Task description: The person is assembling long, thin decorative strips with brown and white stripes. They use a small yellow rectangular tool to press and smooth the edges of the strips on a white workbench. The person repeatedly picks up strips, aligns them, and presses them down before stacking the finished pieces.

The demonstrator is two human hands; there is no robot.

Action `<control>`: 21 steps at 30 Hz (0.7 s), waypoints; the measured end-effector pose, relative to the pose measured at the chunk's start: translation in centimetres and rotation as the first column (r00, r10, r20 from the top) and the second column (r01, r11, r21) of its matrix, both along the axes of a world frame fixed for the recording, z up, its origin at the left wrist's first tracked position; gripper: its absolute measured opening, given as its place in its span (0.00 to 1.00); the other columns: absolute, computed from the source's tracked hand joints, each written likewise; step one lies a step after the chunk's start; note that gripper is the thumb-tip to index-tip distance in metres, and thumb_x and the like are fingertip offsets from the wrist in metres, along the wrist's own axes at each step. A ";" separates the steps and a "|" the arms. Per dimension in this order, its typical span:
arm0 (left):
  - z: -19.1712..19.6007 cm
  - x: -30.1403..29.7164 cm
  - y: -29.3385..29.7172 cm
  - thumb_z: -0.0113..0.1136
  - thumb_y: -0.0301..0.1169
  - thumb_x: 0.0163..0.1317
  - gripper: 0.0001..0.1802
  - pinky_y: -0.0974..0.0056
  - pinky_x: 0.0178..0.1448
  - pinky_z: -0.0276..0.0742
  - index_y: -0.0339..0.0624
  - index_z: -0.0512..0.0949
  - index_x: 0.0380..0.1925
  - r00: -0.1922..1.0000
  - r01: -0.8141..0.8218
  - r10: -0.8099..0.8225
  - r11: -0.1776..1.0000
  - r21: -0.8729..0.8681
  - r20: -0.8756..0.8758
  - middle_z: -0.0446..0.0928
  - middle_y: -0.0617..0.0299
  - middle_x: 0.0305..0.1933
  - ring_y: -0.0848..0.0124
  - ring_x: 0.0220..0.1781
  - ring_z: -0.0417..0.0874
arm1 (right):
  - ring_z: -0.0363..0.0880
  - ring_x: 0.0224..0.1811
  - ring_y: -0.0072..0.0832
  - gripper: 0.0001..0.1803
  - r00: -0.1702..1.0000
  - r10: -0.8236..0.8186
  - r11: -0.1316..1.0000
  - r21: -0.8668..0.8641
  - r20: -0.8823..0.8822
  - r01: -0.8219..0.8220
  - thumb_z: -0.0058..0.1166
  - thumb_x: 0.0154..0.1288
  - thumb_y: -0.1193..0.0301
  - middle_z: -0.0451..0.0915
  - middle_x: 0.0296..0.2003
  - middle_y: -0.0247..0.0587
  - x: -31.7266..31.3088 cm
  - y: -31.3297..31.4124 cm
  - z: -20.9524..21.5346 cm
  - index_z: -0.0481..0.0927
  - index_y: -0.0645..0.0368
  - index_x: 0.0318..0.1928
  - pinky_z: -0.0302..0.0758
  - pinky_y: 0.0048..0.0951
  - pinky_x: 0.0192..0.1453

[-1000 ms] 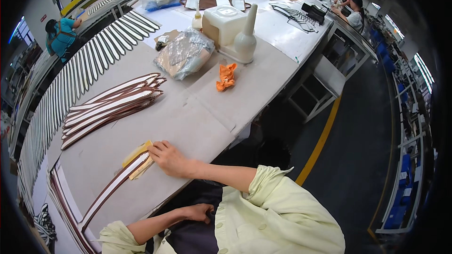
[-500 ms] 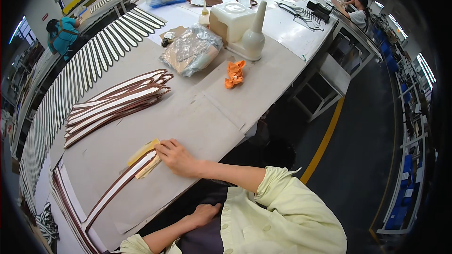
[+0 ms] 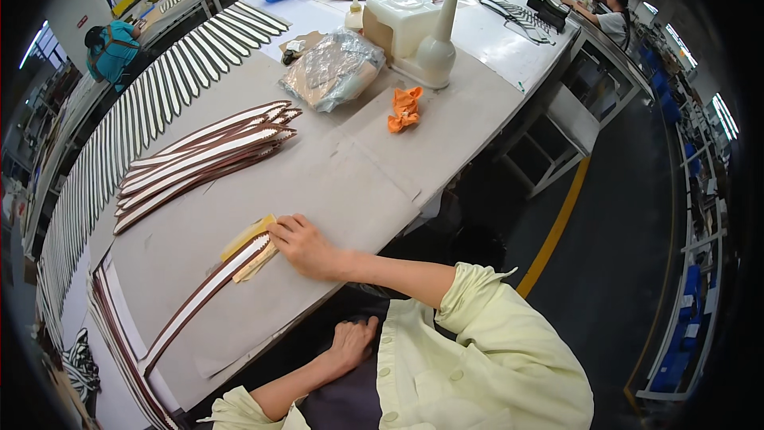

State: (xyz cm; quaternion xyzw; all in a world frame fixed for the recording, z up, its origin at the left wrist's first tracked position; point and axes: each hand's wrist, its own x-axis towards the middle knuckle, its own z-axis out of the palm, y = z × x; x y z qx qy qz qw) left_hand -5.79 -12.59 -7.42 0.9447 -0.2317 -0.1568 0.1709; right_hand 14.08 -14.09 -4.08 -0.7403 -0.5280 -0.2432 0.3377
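A long brown strap with a white middle (image 3: 208,290) curves across the near left of the table. Its far end lies over a folded yellow cloth or paper pad (image 3: 248,240), which shows on both sides of it. My right hand (image 3: 309,248) is at that end, fingers bent and pressed together on the strap's tip and the pad's edge; the fingertips are partly hidden. My left hand (image 3: 352,344) rests against the dark cloth at my lap, away from the table, its fingers loosely curled with nothing visible in them. Beyond lies a pile of similar brown-and-white straps (image 3: 208,159).
A long row of white, dark-edged strips (image 3: 159,95) lines the left. Farther back are a crumpled orange cloth (image 3: 404,109), a clear plastic bag (image 3: 333,72) and a whitish plastic container (image 3: 399,22) beside a spouted bottle (image 3: 436,52). The table edge (image 3: 334,291) runs diagonally. Other people work in the background.
The whole view has shifted slightly, so the table things sit a little farther right. My right hand stays at the strap's end, and my left hand remains at my lap.
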 end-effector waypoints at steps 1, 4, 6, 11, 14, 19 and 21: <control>-0.6 -0.1 0.0 0.61 0.38 0.64 0.13 0.44 0.34 0.81 0.40 0.75 0.40 0.999 0.017 -0.016 1.000 0.027 -0.045 0.84 0.49 0.30 0.49 0.32 0.89 | 0.73 0.56 0.44 0.18 1.000 0.000 1.000 -0.001 0.001 0.000 0.56 0.50 0.80 0.77 0.49 0.49 0.0 0.0 0.0 0.82 0.73 0.43 0.71 0.41 0.61; -1.3 -0.1 0.8 0.64 0.44 0.64 0.20 0.43 0.45 0.82 0.38 0.79 0.45 0.979 0.047 -0.043 0.999 0.017 -0.199 0.87 0.47 0.37 0.46 0.40 0.90 | 0.73 0.56 0.44 0.17 1.000 0.002 1.000 -0.007 0.000 -0.002 0.56 0.50 0.80 0.77 0.49 0.50 0.1 -0.1 0.0 0.81 0.73 0.43 0.71 0.41 0.60; 0.9 -0.1 2.4 0.66 0.47 0.64 0.24 0.43 0.54 0.82 0.37 0.81 0.47 0.946 0.012 -0.043 0.995 -0.098 -0.321 0.88 0.46 0.41 0.44 0.46 0.89 | 0.73 0.56 0.44 0.17 1.000 0.006 1.000 -0.016 0.001 -0.006 0.57 0.49 0.80 0.77 0.48 0.50 0.1 -0.4 0.2 0.81 0.73 0.43 0.71 0.41 0.60; -0.9 -2.1 3.4 0.42 0.59 0.80 0.33 0.44 0.60 0.81 0.41 0.82 0.57 0.970 -0.058 0.020 0.986 -0.154 -0.241 0.88 0.46 0.47 0.44 0.50 0.88 | 0.73 0.56 0.44 0.17 1.000 0.000 1.000 -0.030 -0.017 -0.001 0.57 0.48 0.81 0.77 0.48 0.51 0.0 -0.3 0.1 0.81 0.73 0.43 0.71 0.41 0.60; 0.4 0.1 1.9 0.43 0.55 0.81 0.29 0.44 0.59 0.81 0.46 0.79 0.64 0.887 -0.067 0.062 0.998 0.004 -0.457 0.87 0.44 0.47 0.44 0.51 0.87 | 0.73 0.56 0.45 0.18 1.000 -0.001 0.999 -0.047 0.002 0.001 0.57 0.48 0.80 0.77 0.49 0.51 0.1 -0.2 -0.2 0.81 0.72 0.44 0.71 0.41 0.60; 4.7 0.5 3.5 0.46 0.53 0.81 0.28 0.44 0.52 0.82 0.45 0.78 0.65 0.899 -0.194 0.133 0.975 -0.108 -0.417 0.87 0.42 0.42 0.41 0.44 0.87 | 0.73 0.61 0.47 0.21 0.999 0.020 0.995 -0.093 -0.047 -0.024 0.57 0.50 0.79 0.78 0.54 0.53 -0.2 -0.2 0.4 0.82 0.71 0.48 0.70 0.45 0.66; 9.9 1.0 5.4 0.52 0.46 0.80 0.24 0.49 0.49 0.84 0.42 0.79 0.64 0.902 -0.188 0.054 0.942 -0.278 -0.429 0.87 0.43 0.42 0.45 0.42 0.89 | 0.73 0.62 0.48 0.21 0.999 0.023 0.990 -0.140 -0.046 -0.029 0.56 0.52 0.78 0.78 0.56 0.53 -0.2 -0.8 1.3 0.82 0.72 0.49 0.70 0.46 0.68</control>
